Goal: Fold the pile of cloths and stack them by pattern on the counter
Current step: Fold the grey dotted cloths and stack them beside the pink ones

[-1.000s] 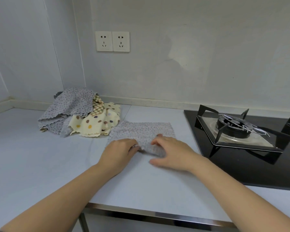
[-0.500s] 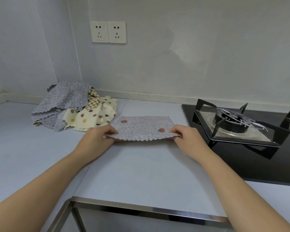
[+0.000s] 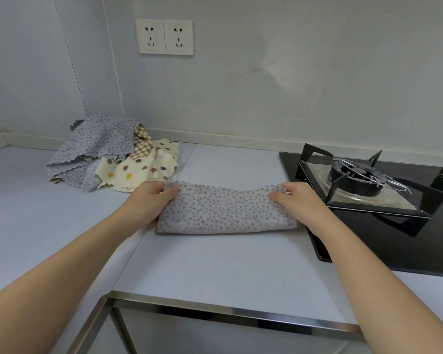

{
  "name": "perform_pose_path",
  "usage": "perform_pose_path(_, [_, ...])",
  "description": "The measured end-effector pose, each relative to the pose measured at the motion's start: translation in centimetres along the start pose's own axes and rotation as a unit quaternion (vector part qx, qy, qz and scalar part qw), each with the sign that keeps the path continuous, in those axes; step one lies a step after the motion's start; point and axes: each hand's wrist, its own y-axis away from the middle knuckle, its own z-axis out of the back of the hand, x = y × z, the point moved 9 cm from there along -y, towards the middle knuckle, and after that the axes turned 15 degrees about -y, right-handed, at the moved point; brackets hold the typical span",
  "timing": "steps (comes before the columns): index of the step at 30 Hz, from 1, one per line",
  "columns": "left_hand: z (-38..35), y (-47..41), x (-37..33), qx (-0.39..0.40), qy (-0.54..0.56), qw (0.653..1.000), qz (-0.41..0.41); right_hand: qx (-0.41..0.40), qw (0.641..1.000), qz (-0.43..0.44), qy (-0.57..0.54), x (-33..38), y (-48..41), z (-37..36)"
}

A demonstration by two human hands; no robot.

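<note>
Between your two hands, on the counter (image 3: 215, 267) just in front of you, lies the grey dotted cloth (image 3: 223, 213); it is doubled into a long band, with the rounded fold toward you and the scalloped edge on the far side, raised a little and sagging in the middle. Your left hand (image 3: 149, 200) grips the left end, fingers curled over the upper corner; your right hand (image 3: 299, 203) grips the right end the same way, fingers wrapped over the top edge and closed on the fabric; neither hand is slack or spread.

By my reading you are partway through the first cloth; the lengthwise fold looks made or nearly made, but the band is long and wants at least one more fold across before it can count as finished. No folded stack shows anywhere on the counter, so nothing is sorted by pattern yet; the task is near its start.

What is left sits at the back left, against the wall: the pile (image 3: 113, 154) lies loose and unfolded; grey dotted cloths (image 3: 97, 141) are draped on top, a checked cloth (image 3: 141, 146) pokes out at the middle, and a cream spotted cloth (image 3: 143, 169) spreads at the front. That suggests three patterns and so three stacks; how many cloths lie underneath I cannot tell.

Mind the gas hob (image 3: 368, 185); its black edge is just beside the right end of your cloth, so build the stacks on bare counter away from it.
</note>
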Motion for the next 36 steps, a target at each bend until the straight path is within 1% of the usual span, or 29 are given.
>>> perform_pose_path(4, [-0.7, 0.1, 0.6, 0.046, -0.094, 0.994, 0.044, 0.024, 0.997, -0.036, 0.061, -0.6, 0.3, -0.5])
perform_pose_path(6, [-0.8, 0.2, 0.6, 0.047, -0.139, 0.988, 0.045, 0.028, 0.994, -0.030, 0.103, -0.6, 0.3, -0.7])
perform_pose_path(7, [-0.6, 0.1, 0.5, 0.030, -0.164, 0.985, 0.039, 0.025, 0.993, -0.019, 0.118, -0.5, 0.4, -0.8])
perform_pose_path(10, [0.5, 0.2, -0.7, -0.056, -0.247, 0.968, 0.000, -0.007, 0.990, 0.030, 0.138, 0.4, 0.3, -0.7])
perform_pose_path(12, [0.8, 0.4, -1.2, -0.103, -0.270, 0.957, -0.023, -0.030, 0.986, 0.057, 0.156, 0.8, 0.2, -0.6])
perform_pose_path(14, [0.7, 0.5, -1.2, -0.128, -0.292, 0.947, -0.032, -0.055, 0.976, 0.077, 0.194, 1.2, 0.1, -0.7])
perform_pose_path(19, [0.3, 0.9, -1.6, -0.172, -0.347, 0.921, -0.035, -0.112, 0.943, 0.088, 0.301, 1.9, 0.3, -1.8])
perform_pose_path(22, [0.2, 0.8, -1.7, -0.192, -0.361, 0.911, -0.044, -0.119, 0.927, 0.094, 0.343, 2.1, 0.2, -2.4])
perform_pose_path(29, [-0.2, 0.2, -1.6, -0.198, -0.435, 0.877, -0.050, -0.110, 0.913, 0.073, 0.386, 1.3, 0.2, -2.7])
perform_pose_path(33, [-0.3, 0.2, -1.5, -0.209, -0.472, 0.856, -0.043, -0.119, 0.906, 0.058, 0.402, 1.3, 0.3, -2.7])
perform_pose_path(35, [-0.4, 0.3, -1.4, -0.218, -0.474, 0.853, -0.037, -0.124, 0.905, 0.066, 0.401, 1.5, 0.4, -2.7])
perform_pose_path(36, [-0.1, 0.4, -1.6, -0.235, -0.466, 0.851, -0.047, -0.127, 0.904, 0.088, 0.398, 1.9, 0.5, -2.7])
